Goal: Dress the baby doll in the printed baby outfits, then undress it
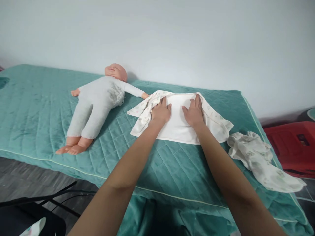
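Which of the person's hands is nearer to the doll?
The left hand. It presses on the opened white garment, just beyond the doll's outstretched arm; the right hand lies across the same garment, on the side away from the doll.

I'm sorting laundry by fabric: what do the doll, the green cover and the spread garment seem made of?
Doll body: matte white fabric, visibly frayed; its head looks smooth, slightly shiny, probably vinyl.
Green cover: quilted cloth with a soft sheen, perhaps velvet.
Spread garment: thin, matte, printed cloth with soft folds, possibly cotton.
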Demonstrator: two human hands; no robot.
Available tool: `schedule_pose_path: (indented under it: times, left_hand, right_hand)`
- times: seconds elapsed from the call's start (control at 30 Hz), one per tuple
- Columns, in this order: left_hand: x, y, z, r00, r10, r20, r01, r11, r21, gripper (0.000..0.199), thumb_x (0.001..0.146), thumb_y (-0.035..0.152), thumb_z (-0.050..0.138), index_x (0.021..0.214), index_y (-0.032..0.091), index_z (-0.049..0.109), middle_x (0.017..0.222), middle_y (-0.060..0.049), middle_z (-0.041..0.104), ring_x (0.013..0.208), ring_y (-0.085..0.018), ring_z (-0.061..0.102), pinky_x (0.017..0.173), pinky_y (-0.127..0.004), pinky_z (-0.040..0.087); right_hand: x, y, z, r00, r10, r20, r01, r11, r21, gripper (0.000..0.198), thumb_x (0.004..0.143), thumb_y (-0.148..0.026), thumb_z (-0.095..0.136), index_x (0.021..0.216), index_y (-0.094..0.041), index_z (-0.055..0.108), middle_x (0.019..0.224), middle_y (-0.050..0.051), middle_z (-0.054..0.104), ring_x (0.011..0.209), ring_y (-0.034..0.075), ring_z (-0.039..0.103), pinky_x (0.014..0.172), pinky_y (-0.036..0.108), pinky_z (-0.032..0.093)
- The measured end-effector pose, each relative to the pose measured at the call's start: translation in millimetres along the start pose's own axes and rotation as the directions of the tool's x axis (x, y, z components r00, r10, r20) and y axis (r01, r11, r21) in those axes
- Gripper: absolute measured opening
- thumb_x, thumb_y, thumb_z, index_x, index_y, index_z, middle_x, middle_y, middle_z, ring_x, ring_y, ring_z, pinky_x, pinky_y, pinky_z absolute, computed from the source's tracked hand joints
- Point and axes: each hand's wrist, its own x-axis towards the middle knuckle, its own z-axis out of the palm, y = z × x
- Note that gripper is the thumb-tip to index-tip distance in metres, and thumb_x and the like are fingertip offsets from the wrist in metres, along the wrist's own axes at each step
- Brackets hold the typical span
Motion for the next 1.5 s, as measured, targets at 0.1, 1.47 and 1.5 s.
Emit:
schedule_pose_path:
  times: [0.1,1.47,1.5]
  left_hand:
    - [0.1,-0.2,-0.6,1.000,-0.003,-0.008,0.003,1.000,-0.003,0.062,0.101,0.046,0.027,0.156,0.019,0.032,0.157,-0.015,0.045,0.139,-0.039,0.047,0.112,-0.057,0.041]
    - [-66.6,-134.6,-56.3,0.976,0.048,-0.212,-0.089,0.978,-0.186,0.059,0.080,0.010,0.050,0.139,0.019,0.056,0.144,-0.007,0.058,0.134,-0.022,0.051,0.118,-0.036,0.038]
    - [-60.5,-144.1,-56.5,0.982,0.032,-0.184,-0.076,0.968,-0.240,0.064,0.076,0.008,0.051,0.140,0.019,0.055,0.144,-0.007,0.059,0.133,-0.021,0.052,0.118,-0.034,0.038]
  right_hand:
    - [3.8,3.1,-4.5,0.999,-0.033,0.033,0.034,0.999,-0.004,0.051,0.099,-0.028,0.037,0.145,-0.007,0.038,0.168,0.021,0.009,0.156,0.032,0.010,0.123,0.052,0.021]
    - [-136.3,15.4,-77.5,0.923,-0.363,0.128,0.383,0.895,-0.227,0.041,0.103,-0.040,0.037,0.076,-0.023,0.063,0.075,0.007,0.070,0.071,0.023,0.064,0.063,0.033,0.034]
    - [-130.4,6.9,-76.6,0.936,-0.331,0.117,0.348,0.920,-0.183,0.040,0.103,-0.041,0.037,0.077,-0.023,0.062,0.075,0.006,0.070,0.071,0.023,0.065,0.062,0.033,0.034]
